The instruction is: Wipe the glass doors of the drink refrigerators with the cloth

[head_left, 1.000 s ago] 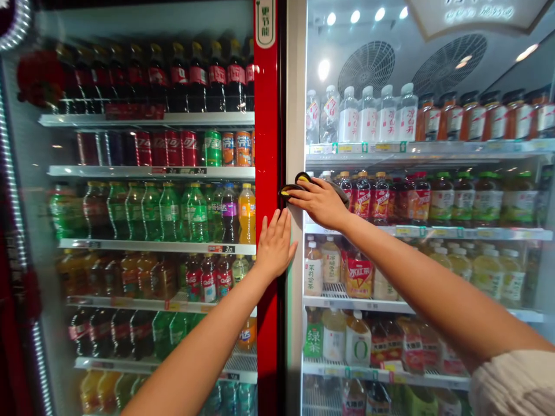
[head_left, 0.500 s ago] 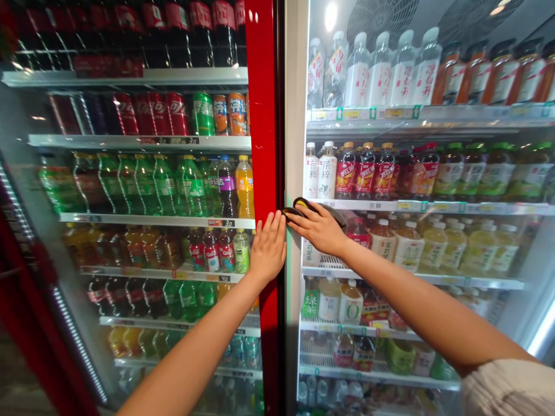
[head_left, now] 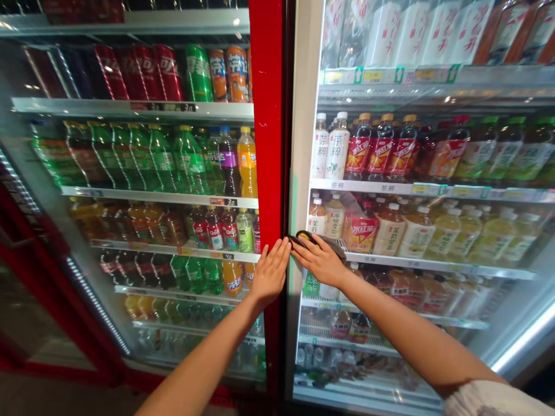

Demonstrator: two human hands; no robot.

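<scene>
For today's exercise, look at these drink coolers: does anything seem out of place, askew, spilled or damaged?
A red iced-tea pack stands out: it appears to lean among the upright bottles on the right cooler's shelf, unlike its neighbours. Nothing looks spilled or broken.

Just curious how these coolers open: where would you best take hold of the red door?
Probably by its red upright edge, coming from the right, at the seam beside the white-framed door. No handle shows on that strip, so fingers would likely hook around its edge, near where the left hand lies flat against it.
</scene>
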